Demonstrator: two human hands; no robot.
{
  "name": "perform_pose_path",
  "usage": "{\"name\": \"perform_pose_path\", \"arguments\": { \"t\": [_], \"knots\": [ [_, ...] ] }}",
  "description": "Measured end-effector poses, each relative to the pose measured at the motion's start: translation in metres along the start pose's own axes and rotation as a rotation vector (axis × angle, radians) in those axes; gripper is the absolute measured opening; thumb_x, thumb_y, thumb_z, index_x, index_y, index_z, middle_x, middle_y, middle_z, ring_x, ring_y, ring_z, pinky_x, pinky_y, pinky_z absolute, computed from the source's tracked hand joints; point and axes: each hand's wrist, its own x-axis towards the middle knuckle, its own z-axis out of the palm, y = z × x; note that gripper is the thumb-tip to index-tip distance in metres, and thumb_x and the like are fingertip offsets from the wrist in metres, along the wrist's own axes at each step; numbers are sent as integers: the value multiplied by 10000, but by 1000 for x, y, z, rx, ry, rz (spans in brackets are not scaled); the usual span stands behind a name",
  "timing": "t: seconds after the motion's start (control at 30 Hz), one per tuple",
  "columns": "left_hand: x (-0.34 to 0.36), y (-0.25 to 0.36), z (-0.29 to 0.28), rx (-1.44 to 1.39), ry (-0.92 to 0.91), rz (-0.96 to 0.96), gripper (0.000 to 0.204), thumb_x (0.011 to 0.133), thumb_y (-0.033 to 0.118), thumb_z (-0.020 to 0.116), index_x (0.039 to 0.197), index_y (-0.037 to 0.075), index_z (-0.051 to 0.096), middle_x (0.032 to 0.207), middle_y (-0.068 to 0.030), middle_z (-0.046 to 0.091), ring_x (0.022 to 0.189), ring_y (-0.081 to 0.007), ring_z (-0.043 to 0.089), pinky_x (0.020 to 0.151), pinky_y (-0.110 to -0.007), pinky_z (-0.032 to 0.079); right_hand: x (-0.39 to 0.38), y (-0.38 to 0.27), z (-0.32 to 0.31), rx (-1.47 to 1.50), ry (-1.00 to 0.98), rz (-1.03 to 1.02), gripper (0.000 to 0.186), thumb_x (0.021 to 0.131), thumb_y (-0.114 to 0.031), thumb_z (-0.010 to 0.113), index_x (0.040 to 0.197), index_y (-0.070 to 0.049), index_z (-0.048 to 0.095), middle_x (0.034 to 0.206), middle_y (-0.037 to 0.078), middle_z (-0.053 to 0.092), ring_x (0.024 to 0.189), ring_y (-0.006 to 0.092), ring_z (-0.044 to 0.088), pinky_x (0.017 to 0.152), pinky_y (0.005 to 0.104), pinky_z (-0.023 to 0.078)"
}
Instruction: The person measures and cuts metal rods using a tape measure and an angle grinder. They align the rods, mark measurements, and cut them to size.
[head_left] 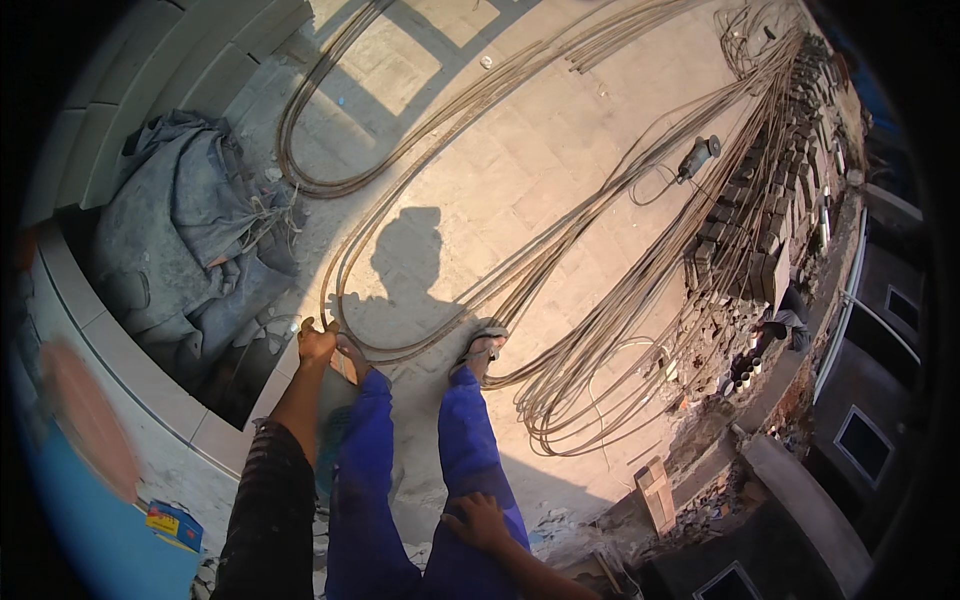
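My left hand [317,343] reaches down beside my left foot, its fingers curled at the bent end of a long bundle of thin brown steel rods [345,268]. The outermost rod meets my fingertips, and the exact grip is partly hidden. My right hand [480,521] lies on my right thigh, its fingers stretched over the blue trousers [472,440], holding nothing. My right foot [484,350], in a sandal, presses against the rods where they run past it.
A crumpled grey tarp [190,225] lies at left, beside a low tiled ledge [150,385]. More looped rods [590,400] spread to the right. An angle grinder [698,158] rests near stacked dark blocks [750,215]. A wooden piece [656,495] and rubble lie at lower right.
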Motion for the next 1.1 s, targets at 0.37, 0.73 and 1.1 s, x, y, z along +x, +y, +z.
{"name": "perform_pose_path", "arguments": {
  "t": [0.37, 0.73, 1.1],
  "knots": [
    [-168, -4, -56, -33, -223, 218, 527, 927, 340, 689, 1294, -29, 608, 1294, -255, 662, 1254, -392, 622, 1042, -452, 495, -12, 5, -24, -45, -17, -43, 531, 941, -606, 642, 1271, -193, 692, 1354, 142, 606, 1355, 437, 467, 1072, 689, 381],
    [-330, 48, -162, 273, -437, 361, 535, 932, 318, 691, 1361, 13, 598, 1227, -187, 709, 1112, -259, 697, 905, -389, 551, -59, 12, -132, 226, 196, -379, 506, 981, -510, 602, 1188, -59, 701, 1159, 230, 721, 1133, 411, 675, 986, 465, 518],
    [-422, 195, -235, -119, -320, 638, 347, 936, 246, 700, 1200, 23, 667, 999, -111, 750, 850, -197, 714, 802, -331, 557, -140, 167, -235, 638, 774, -196, 325, 937, -330, 667, 1012, -25, 748, 842, 123, 756, 789, 233, 738, 758, 370, 566]
  ]
}}
